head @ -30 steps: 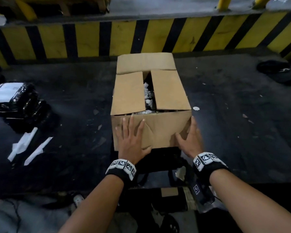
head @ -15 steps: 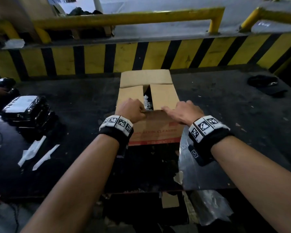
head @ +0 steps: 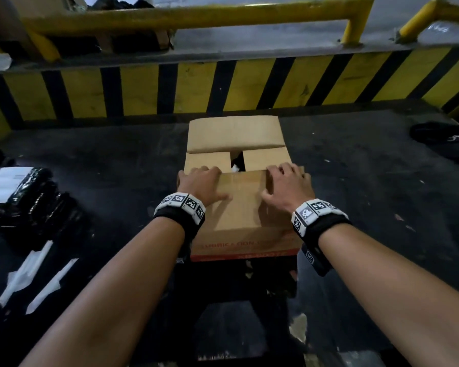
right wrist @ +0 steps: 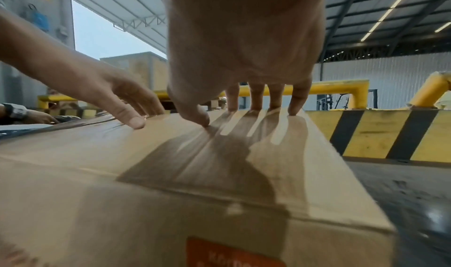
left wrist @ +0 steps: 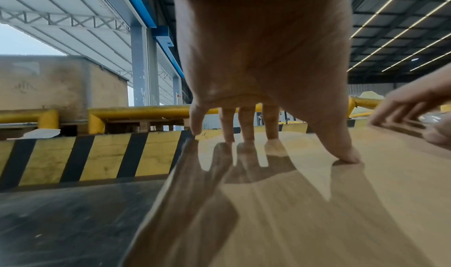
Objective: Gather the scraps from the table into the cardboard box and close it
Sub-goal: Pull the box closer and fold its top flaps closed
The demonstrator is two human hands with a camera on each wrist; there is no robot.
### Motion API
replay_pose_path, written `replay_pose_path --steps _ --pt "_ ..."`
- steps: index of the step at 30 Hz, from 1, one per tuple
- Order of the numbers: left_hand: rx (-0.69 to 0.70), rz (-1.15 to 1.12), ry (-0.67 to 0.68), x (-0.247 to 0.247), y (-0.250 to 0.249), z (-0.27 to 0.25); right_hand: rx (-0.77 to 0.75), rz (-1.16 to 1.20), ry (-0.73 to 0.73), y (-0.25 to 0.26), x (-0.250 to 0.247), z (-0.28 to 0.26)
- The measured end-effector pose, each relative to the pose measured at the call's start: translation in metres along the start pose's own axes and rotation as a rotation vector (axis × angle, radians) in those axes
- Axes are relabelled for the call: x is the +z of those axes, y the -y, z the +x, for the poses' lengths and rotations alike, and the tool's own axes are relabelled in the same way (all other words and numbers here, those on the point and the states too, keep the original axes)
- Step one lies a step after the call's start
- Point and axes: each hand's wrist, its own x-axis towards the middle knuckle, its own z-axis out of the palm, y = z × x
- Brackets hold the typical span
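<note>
The cardboard box [head: 245,234] stands mid-table with its two side flaps folded in. The near flap [head: 244,197] lies over them, and the far flap [head: 233,133] covers the back. My left hand [head: 200,182] presses the near flap's left end with spread, straight fingers. My right hand [head: 286,182] presses its right end the same way. A small gap [head: 237,164] between the flaps shows white scraps inside. In the left wrist view my left hand's fingertips [left wrist: 249,138] touch the cardboard [left wrist: 305,203]. In the right wrist view my right hand's fingertips [right wrist: 256,107] sit at the flap's [right wrist: 195,165] far edge.
Two white paper strips [head: 27,276] lie on the dark table [head: 368,207] at the near left. Black wrapped packs [head: 21,192] are stacked at the left, and a black cap [head: 440,136] lies far right. A yellow-black striped barrier [head: 289,83] runs behind. Another person's hand [right wrist: 31,116] shows at the left.
My hands have lifted the near flap from the box's front face and folded it over the top. The gap showing the scraps has shrunk.
</note>
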Motion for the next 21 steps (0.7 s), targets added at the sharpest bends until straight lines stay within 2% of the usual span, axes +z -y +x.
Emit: replay_pose_path --steps 2,5,8,12,17,21 --pt "-0.023 -0.024 0.079 0.004 0.012 0.027 0.034 -0.011 0.1 -0.002 0.008 0.015" --pt "-0.083 -0.078 0.071 0.007 0.032 0.069 0.079 0.001 0.251 -0.003 0.016 0.032" --pt "-0.193 -0.12 0.064 0.012 0.048 0.108 0.104 0.044 0.312 -0.007 0.018 0.047" --pt "-0.329 -0.313 0.11 0.022 0.058 0.145 0.142 0.09 0.378 -0.012 0.014 0.064" --pt "-0.383 -0.507 0.019 0.015 0.061 0.161 0.165 0.104 0.389 -0.012 0.014 0.071" --pt "-0.39 -0.746 -0.102 -0.008 0.067 0.145 0.152 0.093 0.389 -0.006 0.017 0.067"
